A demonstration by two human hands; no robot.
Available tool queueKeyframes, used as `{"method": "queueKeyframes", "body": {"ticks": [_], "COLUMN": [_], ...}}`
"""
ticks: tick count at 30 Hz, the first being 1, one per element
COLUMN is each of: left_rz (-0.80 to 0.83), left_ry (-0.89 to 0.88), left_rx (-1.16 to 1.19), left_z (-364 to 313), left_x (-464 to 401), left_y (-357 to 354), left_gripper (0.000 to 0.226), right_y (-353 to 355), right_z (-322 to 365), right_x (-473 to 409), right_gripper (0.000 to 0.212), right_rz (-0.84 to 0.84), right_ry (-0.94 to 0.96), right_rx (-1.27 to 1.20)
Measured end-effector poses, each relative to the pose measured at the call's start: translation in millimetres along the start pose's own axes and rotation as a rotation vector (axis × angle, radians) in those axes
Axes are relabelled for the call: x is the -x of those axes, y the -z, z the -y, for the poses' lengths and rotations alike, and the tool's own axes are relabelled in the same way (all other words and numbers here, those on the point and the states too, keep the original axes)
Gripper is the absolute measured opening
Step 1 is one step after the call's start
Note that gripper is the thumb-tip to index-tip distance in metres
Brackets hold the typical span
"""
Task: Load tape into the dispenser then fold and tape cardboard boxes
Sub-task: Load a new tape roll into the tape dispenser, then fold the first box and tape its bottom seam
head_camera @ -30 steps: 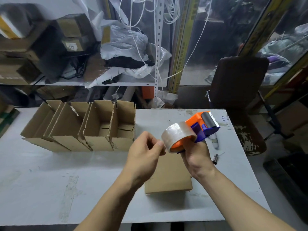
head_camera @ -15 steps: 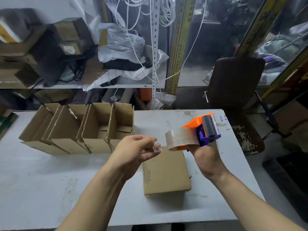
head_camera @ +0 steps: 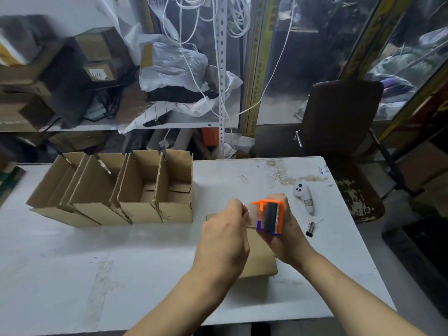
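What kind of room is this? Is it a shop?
Probably a packing or storage room, not a shop floor. A row of open cardboard boxes stands on a worn white table, more boxes crowd the shelf behind, and the right hand grips a tape dispenser.

Tape dispenser (head_camera: 270,217): orange frame, black roller, blue tab at the lower edge. Tape (head_camera: 252,215) pulled off it: clear, slightly cloudy. Open boxes (head_camera: 116,190) in a row: plain brown cardboard, paler corrugated edges. Flat box (head_camera: 260,258) under the hands: same brown. Worktop (head_camera: 101,263): white with grey scuffs and brownish tape residue near the far right corner. Small device (head_camera: 303,195) on the worktop: white with dark dots. Chair (head_camera: 339,117): dark brown.
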State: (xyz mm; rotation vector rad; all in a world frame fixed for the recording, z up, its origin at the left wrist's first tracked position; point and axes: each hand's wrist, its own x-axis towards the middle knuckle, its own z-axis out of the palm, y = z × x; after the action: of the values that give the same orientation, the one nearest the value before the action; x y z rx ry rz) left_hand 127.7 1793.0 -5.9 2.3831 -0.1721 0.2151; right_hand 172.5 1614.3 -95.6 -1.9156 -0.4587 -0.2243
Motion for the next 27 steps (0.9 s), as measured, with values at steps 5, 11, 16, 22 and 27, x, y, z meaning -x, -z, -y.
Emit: {"method": "queueKeyframes", "body": {"ticks": [5,11,16,22,27], "left_rz": [-0.029,0.037,0.045,0.094,0.216], "left_ry": [-0.123,-0.115,0.41,0.689,0.822], "left_rx": [-0.038,0.043,0.527,0.798,0.989], "left_z": [-7,-2,5,27,50], "left_x": [8,-2,-23,-37,-27], "left_y": [-3,8,10,17,13], "left_gripper": [0.01,0.01,0.016,0.017,0.02], "right_y": [2,0,4,17,26], "right_z": [-13,-18,-15,5,7], "right_x": [0,3,-4,7,14], "right_gripper": [0.048,0.054,0.057,0.067,0.078], "right_rz": [0.039,0.009,0.042,0.194,0.253], "right_ry": [0.023,-0.002,-0.012,0.008,0.175], "right_rx": [0.278,0.36,0.532,0.408,0.514]}}
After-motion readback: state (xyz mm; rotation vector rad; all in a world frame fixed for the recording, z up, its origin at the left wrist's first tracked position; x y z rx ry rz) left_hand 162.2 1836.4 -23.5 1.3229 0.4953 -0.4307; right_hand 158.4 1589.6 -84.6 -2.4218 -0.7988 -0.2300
